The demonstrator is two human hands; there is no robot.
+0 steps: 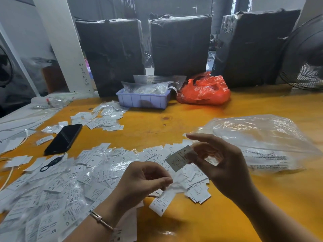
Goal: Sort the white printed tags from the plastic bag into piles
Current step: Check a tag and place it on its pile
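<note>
My right hand (216, 161) pinches a white printed tag (179, 159) marked S above the table, its other fingers spread. My left hand (145, 182) is curled, and its fingertips pinch the top of another white tag (161, 201) marked S that hangs down to the table. A broad heap of white tags (73, 179) with XS, S, M and XL prints covers the yellow table to the left and under my hands. A smaller pile of tags (103, 117) lies farther back. The clear plastic bag (258, 142) lies flat to the right of my right hand.
A black phone (63, 138) lies left of centre, with a black ring strap (50, 164) and a white cable (8, 175) near it. At the back stand a lilac bin (142, 100) with clear bags, a red plastic bag (204, 91), black wrapped bales (180, 44) and a fan (305, 56).
</note>
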